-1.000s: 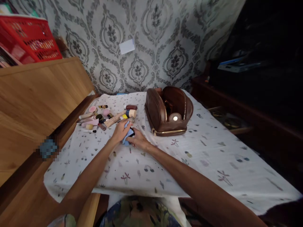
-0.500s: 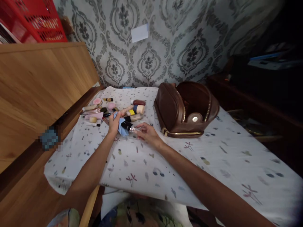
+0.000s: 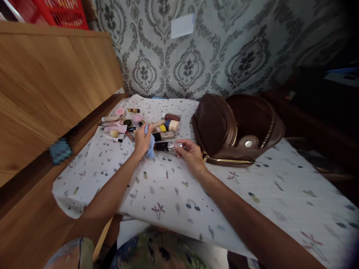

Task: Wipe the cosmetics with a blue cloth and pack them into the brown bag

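A light blue cloth (image 3: 151, 146) is bunched in my left hand (image 3: 142, 141), its fingers closed round it. The cloth meets the left end of a black cosmetic bottle (image 3: 162, 146) with a silvery, clear end. My right hand (image 3: 191, 154) pinches that clear end between thumb and fingers, and the bottle lies level just above the sheet. Close behind are a black-capped tube (image 3: 167, 135), a blue-capped beige bottle (image 3: 172, 125) and a dark red tube (image 3: 171, 117). Whether the cloth covers more of the bottle's black end is hidden by my left hand.
An unzipped brown leather bag (image 3: 215, 123) stands to the right. Several cosmetics, among them a pink sponge (image 3: 137, 118), a lilac tube (image 3: 119, 129) and a brush (image 3: 113, 138), lie left on the patterned sheet (image 3: 174, 190). A wooden panel (image 3: 61, 78) rises at the left.
The view has shifted, so the bag and hands sit further right. The cloth has slid towards the left end of the bottle, and more of its black part shows between my hands.
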A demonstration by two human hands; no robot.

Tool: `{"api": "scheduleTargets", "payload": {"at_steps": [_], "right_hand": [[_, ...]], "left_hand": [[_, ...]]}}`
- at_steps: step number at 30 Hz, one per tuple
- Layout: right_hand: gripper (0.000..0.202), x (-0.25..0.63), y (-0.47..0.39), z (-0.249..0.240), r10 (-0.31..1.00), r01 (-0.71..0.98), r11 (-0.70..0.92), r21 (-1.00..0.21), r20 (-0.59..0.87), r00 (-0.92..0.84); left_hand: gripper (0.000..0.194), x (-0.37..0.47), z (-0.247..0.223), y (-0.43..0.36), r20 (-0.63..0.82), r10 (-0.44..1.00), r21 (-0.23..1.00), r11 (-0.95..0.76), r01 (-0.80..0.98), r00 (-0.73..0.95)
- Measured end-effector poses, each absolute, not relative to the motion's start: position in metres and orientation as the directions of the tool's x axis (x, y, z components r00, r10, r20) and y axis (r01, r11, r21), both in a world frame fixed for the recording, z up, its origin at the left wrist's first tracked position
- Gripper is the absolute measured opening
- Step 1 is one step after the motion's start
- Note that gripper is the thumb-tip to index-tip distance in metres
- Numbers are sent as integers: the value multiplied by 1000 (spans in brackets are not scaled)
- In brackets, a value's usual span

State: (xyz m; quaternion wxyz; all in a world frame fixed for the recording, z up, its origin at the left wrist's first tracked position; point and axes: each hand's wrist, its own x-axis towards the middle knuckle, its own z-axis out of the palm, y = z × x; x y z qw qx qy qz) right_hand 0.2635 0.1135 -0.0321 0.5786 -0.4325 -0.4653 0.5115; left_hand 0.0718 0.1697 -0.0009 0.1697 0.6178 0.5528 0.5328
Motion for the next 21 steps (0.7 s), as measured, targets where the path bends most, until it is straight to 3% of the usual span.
{"api": "scheduleTargets", "payload": {"at_steps": [3,5,8,10,21], "right_hand": [[37,262,112,-32,986,-107,166,-980,167,4],[36,261,111,-32,974,-71,223,-972,225,-24],[33,261,111,-35,954,-26,297,-954,298,-33],[31,261,112,-37,955,-21,294,-956,294,-32],[44,266,120,-46,981,-60,196,-979,195,16]], "left_hand": [[27,88,6,151,625,771,699,-482,528,-123],[31,101,5,138,654,755,635,-576,514,38],[38,114,1,126,512,768,503,-631,590,386],[39,116,-1,124,381,789,433,-613,660,482],[45,86,-3,151,275,895,368,-436,821,352]]}}
